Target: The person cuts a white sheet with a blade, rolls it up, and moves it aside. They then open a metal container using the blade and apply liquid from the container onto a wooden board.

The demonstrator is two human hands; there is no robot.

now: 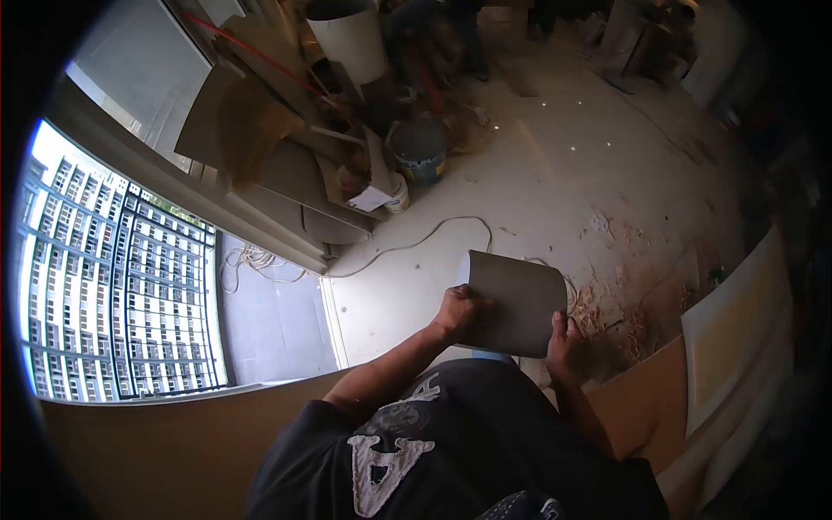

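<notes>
A grey-brown flexible sheet (518, 295), slightly bowed and pale on its underside at the left edge, is held up in front of my body. My left hand (458, 314) is closed on its left side, knuckles up. At the lower right corner my right hand (565, 340) grips the edge, with the thumb on the upper face. The sheet's lower edge overlaps my dark shirt in this view.
Wood shavings (611, 303) litter the floor to the right. A cable (433, 232) snakes across the floor towards the balcony. Buckets (418, 149) and boards stand at the upper left. Large panels (732, 321) lean at the right, and a brown board (173, 442) lies along the lower left.
</notes>
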